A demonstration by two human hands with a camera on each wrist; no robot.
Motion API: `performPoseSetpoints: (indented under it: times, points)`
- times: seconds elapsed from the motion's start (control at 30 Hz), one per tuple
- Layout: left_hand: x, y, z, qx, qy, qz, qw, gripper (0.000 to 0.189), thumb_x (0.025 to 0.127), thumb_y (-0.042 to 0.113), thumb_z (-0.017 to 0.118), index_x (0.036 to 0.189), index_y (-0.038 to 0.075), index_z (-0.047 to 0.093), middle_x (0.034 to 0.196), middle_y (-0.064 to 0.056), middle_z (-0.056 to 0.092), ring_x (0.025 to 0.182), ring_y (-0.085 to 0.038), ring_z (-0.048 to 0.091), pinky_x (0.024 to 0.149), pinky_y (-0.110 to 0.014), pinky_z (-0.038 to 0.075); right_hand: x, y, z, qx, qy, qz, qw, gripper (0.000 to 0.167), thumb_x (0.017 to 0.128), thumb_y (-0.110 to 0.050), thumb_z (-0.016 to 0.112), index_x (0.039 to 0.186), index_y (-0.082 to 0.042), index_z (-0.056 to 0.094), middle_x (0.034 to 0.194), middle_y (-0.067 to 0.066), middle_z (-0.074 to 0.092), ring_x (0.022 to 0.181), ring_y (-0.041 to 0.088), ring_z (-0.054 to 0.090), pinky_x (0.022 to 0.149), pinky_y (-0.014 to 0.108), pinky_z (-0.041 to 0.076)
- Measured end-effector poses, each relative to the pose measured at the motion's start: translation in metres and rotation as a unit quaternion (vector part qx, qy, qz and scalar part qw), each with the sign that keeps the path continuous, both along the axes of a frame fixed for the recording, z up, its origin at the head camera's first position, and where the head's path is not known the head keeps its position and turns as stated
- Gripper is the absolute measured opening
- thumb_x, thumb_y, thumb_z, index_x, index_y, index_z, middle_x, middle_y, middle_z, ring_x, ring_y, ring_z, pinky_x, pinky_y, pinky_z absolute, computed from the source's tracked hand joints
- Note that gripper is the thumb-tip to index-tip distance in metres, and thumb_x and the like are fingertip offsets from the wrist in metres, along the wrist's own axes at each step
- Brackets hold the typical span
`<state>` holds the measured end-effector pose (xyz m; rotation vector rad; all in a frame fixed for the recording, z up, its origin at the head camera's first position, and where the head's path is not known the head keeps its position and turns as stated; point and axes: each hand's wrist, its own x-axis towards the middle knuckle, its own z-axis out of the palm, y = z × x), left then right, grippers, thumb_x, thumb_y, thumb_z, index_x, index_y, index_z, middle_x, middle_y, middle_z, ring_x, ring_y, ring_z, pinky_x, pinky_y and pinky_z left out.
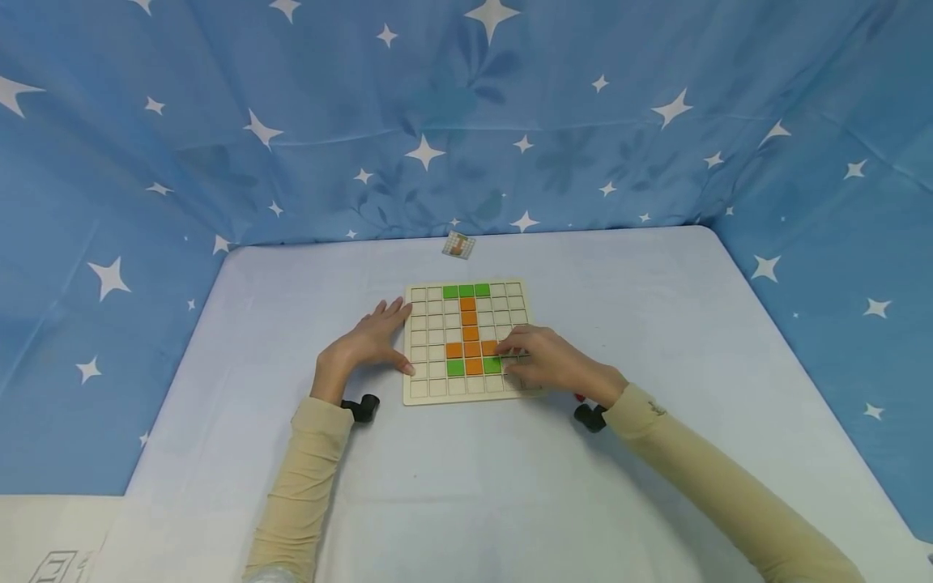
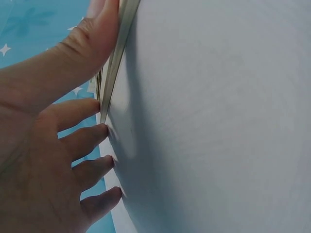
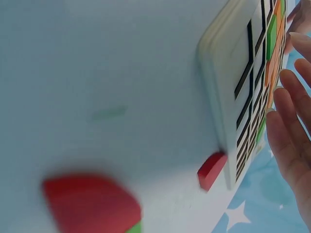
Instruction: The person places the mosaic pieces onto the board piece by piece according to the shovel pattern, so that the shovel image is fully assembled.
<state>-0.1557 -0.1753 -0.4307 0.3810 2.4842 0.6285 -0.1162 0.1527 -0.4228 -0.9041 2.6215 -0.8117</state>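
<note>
A pale wooden grid board (image 1: 423,397) lies on the table, with orange tiles (image 1: 470,333) in a column and short crossbar. Green tiles (image 1: 466,291) fill three cells in the top row; two others (image 1: 455,368) flank the column's lower end. My left hand (image 1: 368,338) spreads along the board's left edge, thumb (image 2: 104,34) and fingers resting at its side. Over the lower right cells is my right hand (image 1: 550,358), its fingertips right at the crossbar's right end. In the right wrist view its fingers (image 3: 284,136) look fairly straight, with no piece visible between them.
A small pattern card (image 1: 458,244) lies behind the board. Beside the board's right edge sits a red piece (image 3: 212,171); a blurred red piece with green on it (image 3: 92,204) is nearer the right wrist camera. A blue star-patterned curtain (image 1: 423,97) surrounds the white table (image 1: 466,486).
</note>
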Motion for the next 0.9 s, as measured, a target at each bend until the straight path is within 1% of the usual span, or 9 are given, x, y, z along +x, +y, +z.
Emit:
performPoseSetpoints:
  times: [0.17,0.27,0.37,0.47,0.6,0.8,0.9]
  points:
    - [0.0,0.0,0.002,0.007,0.0,0.0,1.0,0.119,0.078,0.031,0.091,0.166,0.007,0.014,0.174,-0.015,0.0,0.16,-0.038,-0.007,0.13,-0.055,0.002,0.002,0.015,0.001,0.004,0.008,-0.005,1.0,0.029,0.089,-0.008,0.078,0.117,-0.004,0.075,0.114,0.006,0.073,0.101,0.021,0.067,0.089,0.04,0.058]
    - [0.001,0.0,0.003,0.007,0.001,0.0,1.0,0.119,0.078,0.032,0.091,0.166,0.007,0.014,0.174,-0.015,0.0,0.16,-0.038,-0.006,0.13,-0.056,0.002,0.004,0.024,0.0,0.003,0.011,-0.01,0.9999,0.028,0.089,-0.007,0.078,0.117,-0.004,0.075,0.112,0.006,0.073,0.099,0.022,0.066,0.087,0.039,0.058]
    - [0.001,0.0,0.003,0.005,0.003,0.0,1.0,0.119,0.078,0.032,0.091,0.166,0.007,0.014,0.174,-0.015,0.001,0.16,-0.038,-0.006,0.13,-0.056,0.002,0.006,0.033,-0.002,0.003,0.015,-0.017,0.9997,0.028,0.089,-0.006,0.078,0.117,-0.003,0.075,0.108,0.006,0.072,0.094,0.022,0.064,0.082,0.036,0.056]
    - [0.0,0.0,0.003,0.005,0.002,0.0,1.0,0.119,0.078,0.032,0.091,0.166,0.008,0.014,0.174,-0.015,0.001,0.16,-0.038,-0.006,0.13,-0.056,0.002,0.008,0.042,-0.004,0.006,0.013,-0.027,0.9995,0.028,0.088,-0.006,0.079,0.116,-0.002,0.075,0.105,0.006,0.072,0.092,0.022,0.063,0.081,0.036,0.056]
    - [0.0,0.0,0.002,0.006,0.001,-0.002,1.0,0.119,0.078,0.032,0.091,0.166,0.007,0.014,0.174,-0.015,0.0,0.16,-0.039,-0.007,0.13,-0.056,0.002,0.011,0.052,-0.004,0.012,0.01,-0.042,0.999,0.032,0.087,-0.006,0.081,0.118,-0.002,0.075,0.105,0.005,0.072,0.095,0.021,0.065,0.085,0.039,0.058]
    - [0.001,0.002,0.006,0.009,0.0,-0.003,1.0,0.119,0.078,0.03,0.091,0.166,0.006,0.014,0.173,-0.017,0.0,0.16,-0.04,-0.006,0.13,-0.057,0.001,0.013,0.065,-0.002,0.014,0.007,-0.063,0.9979,0.032,0.087,-0.005,0.081,0.118,-0.002,0.075,0.109,0.007,0.072,0.095,0.023,0.065,0.082,0.042,0.058]
    - [0.001,0.002,0.006,0.011,-0.001,-0.005,0.9999,0.119,0.078,0.03,0.091,0.166,0.005,0.014,0.173,-0.018,0.001,0.16,-0.04,-0.006,0.13,-0.058,0.001,0.015,0.07,-0.001,0.024,0.001,-0.075,0.9969,0.031,0.086,-0.006,0.081,0.117,-0.001,0.075,0.11,0.008,0.072,0.094,0.023,0.064,0.082,0.043,0.059]
